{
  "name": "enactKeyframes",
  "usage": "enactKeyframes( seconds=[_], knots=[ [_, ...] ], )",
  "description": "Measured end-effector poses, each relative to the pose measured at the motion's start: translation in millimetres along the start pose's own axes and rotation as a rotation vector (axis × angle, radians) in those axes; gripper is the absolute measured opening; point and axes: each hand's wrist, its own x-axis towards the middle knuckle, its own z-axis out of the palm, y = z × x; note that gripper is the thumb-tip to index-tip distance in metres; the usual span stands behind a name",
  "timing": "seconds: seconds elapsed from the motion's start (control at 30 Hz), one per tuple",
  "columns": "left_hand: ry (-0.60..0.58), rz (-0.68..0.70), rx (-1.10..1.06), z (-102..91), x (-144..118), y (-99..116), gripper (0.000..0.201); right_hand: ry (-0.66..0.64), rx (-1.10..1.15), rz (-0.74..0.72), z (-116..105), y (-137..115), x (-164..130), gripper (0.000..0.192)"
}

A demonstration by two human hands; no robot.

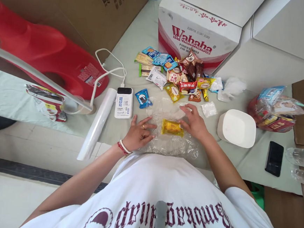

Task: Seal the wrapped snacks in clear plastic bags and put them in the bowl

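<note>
A yellow wrapped snack (172, 127) lies on a sheet of clear plastic wrap (168, 110) spread on the table. My left hand (139, 134) presses flat on the wrap's left side, fingers apart. On the snack's right, my right hand (193, 121) rests with its fingers bent over the wrap, touching the snack. A heap of several wrapped snacks (176, 75) lies just beyond the wrap.
A roll of plastic wrap (97, 123) and a white power bank (123, 103) with its cable lie at left. A white bowl (236, 128), a black phone (274, 158) and a bag of snacks (275, 109) sit at right. A Wahaha box (198, 29) stands behind.
</note>
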Motion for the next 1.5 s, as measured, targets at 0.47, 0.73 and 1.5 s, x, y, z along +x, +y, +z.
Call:
enactKeyframes(
  seconds=[0.47,0.73,1.5],
  knots=[
    [-0.077,0.243,0.150,-2.9,-41.0,-26.9,0.075,0.164,-0.118,0.028,-76.4,69.6,-38.1,0.064],
    [-0.020,0.200,0.072,-2.1,-38.3,-34.3,0.022,-0.090,0.134,-0.311,12.7,24.8,-129.7,0.017],
    [0.756,0.325,0.395,7.2,25.0,46.4,0.031,-0.164,-0.347,0.173,7.0,-14.7,79.1,0.049]
  ],
)
